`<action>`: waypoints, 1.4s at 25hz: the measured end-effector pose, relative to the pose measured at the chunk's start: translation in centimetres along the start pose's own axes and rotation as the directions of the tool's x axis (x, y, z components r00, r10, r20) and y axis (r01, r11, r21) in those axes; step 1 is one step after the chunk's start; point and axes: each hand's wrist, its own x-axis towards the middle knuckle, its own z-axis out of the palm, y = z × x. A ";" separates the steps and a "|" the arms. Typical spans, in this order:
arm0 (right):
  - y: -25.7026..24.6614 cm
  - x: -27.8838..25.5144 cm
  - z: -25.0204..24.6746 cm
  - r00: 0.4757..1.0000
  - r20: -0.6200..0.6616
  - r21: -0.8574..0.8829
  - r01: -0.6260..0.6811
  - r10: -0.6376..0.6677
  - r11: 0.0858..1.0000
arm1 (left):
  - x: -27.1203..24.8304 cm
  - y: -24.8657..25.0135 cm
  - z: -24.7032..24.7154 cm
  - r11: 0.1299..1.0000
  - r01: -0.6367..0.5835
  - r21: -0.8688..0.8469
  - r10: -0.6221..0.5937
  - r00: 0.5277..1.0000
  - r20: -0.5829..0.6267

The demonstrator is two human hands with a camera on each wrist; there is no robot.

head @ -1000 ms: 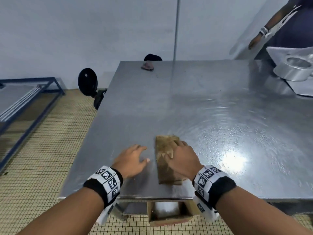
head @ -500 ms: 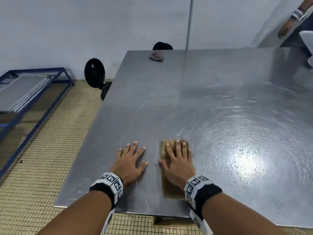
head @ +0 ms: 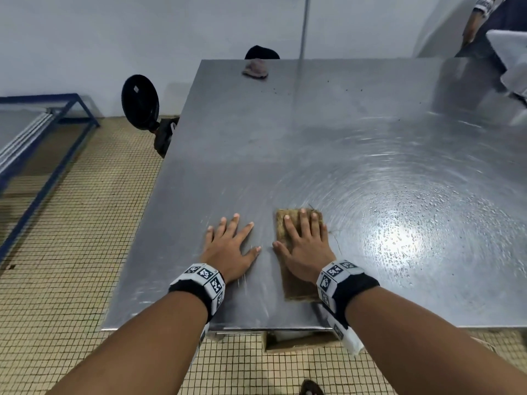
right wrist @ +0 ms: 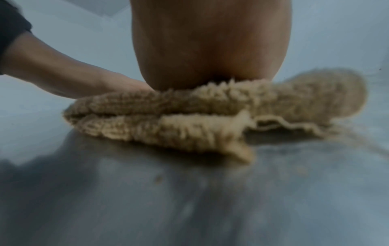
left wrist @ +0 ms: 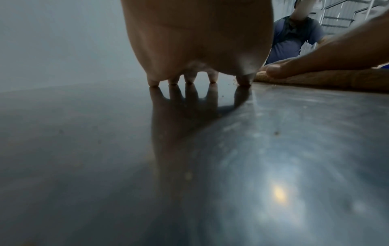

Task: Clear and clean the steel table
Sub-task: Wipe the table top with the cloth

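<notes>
A folded tan cloth [head: 298,289] lies on the steel table [head: 313,143] near its front edge. My right hand [head: 303,240] presses flat on the cloth with straight fingers; in the right wrist view the shaggy folded cloth [right wrist: 189,119] sits under the palm. Left of it, my left hand [head: 231,246] rests flat on the bare steel with fingers spread, and in the left wrist view its fingertips [left wrist: 190,80] touch the table [left wrist: 189,166]. Water droplets and swirl marks [head: 399,218] cover the steel to the right of the cloth.
A small crumpled pinkish rag [head: 255,69] and dark crumbs [head: 328,81] lie near the table's far edge. Another person [head: 482,21] stands at the far right corner by white items [head: 510,58]. A black round stool [head: 139,102] and a blue metal frame [head: 42,132] stand to the left on the tiled floor.
My right hand went from gripping the cloth with curled fingers to pressing flat on it and has slid it slightly forward. The left hand flattened and spread on the steel.
</notes>
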 end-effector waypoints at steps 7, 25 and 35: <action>2.2 -5.6 1.5 0.998 0.002 -0.032 0.056 -0.056 0.998 | -0.1 0.9 -1.6 1.000 -0.008 0.011 0.008 0.999 0.033; 6.0 -4.1 0.0 0.998 0.007 0.036 -0.062 0.062 0.997 | 0.0 8.4 1.1 0.999 -0.009 0.040 0.007 0.998 0.067; 13.7 -12.3 1.1 1.000 -0.030 -0.044 0.001 -0.002 0.999 | -0.7 14.8 1.5 0.997 -0.072 0.017 0.074 0.993 -0.088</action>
